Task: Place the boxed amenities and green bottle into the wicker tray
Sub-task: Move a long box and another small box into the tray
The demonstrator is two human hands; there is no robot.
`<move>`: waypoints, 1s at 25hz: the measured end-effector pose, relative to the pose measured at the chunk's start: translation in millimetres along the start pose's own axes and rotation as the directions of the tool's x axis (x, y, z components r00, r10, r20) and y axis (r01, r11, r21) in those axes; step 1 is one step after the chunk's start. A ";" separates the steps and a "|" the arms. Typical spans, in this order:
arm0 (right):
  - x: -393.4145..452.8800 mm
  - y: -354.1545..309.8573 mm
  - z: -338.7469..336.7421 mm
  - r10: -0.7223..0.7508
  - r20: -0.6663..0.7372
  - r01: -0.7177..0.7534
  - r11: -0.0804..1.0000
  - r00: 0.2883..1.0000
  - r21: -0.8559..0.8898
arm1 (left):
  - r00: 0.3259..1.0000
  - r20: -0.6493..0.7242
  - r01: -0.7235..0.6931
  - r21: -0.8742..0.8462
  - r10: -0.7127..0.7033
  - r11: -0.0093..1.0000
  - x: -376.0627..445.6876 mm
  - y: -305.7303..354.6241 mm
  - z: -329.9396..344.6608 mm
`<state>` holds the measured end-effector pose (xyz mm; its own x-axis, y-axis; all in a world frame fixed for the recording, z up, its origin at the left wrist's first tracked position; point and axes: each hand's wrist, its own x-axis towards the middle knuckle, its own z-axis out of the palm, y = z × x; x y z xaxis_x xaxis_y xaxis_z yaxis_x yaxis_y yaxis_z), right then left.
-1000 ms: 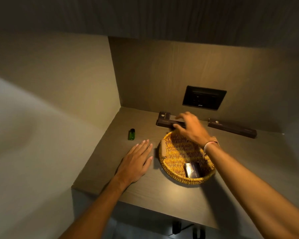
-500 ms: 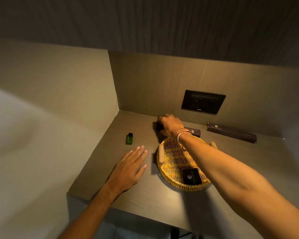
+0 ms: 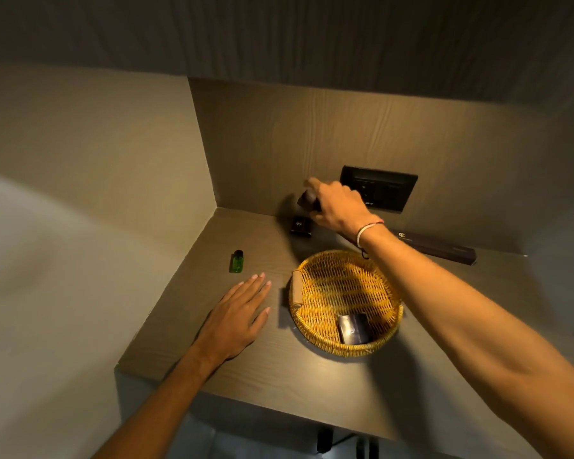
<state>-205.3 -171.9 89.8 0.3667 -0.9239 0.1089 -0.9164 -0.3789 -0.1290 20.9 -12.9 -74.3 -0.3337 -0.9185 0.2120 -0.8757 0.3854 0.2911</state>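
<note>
Right hand (image 3: 337, 210) apparently grips dark box (image 3: 307, 198), lifted above shelf (image 3: 279, 369) back edge.

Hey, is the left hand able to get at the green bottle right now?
Probably yes. The left hand lies flat and empty on the counter, the bottle stands just beyond its fingertips, and nothing sits between them.

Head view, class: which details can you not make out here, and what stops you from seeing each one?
- Dark box in the right hand: blurred and mostly covered by the fingers, so its shape and print are unreadable.
- Long dark box by the back wall: its left end is hidden behind the right wrist.
- Box in the wicker tray: logo blurred, near edge hidden by the tray rim.
- Green bottle: too small to show any label.
</note>
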 end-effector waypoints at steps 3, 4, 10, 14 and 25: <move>-9.5 5.0 -23.1 0.098 -0.002 -0.096 0.983 0.995 0.158 | 1.000 0.005 0.009 -0.002 -0.009 1.000 -0.9 -0.7 0.0; -13.7 4.6 -25.3 0.129 0.008 -0.128 0.969 0.992 0.211 | 1.000 0.007 0.012 0.001 -0.012 1.000 -1.1 -0.6 -0.4; -43.9 -22.3 12.5 0.156 0.145 -0.193 0.937 0.977 0.292 | 0.999 0.012 0.030 -0.001 -0.030 1.000 -0.8 0.4 -3.7; -48.9 -33.1 37.6 0.122 0.198 -0.174 0.948 0.973 0.268 | 0.999 0.015 0.037 -0.007 -0.037 0.999 -0.6 1.2 -3.8; 23.3 7.2 35.9 0.067 0.209 -0.098 0.985 0.976 0.143 | 0.999 -0.007 0.044 -0.049 -0.044 0.998 0.3 -3.9 -0.5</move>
<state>-197.5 -198.1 56.1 0.3297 -0.9379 -0.1080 -0.9157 -0.2898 -0.2783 24.4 -14.6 -74.9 -0.2923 -0.9340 0.2056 -0.8712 0.3487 0.3454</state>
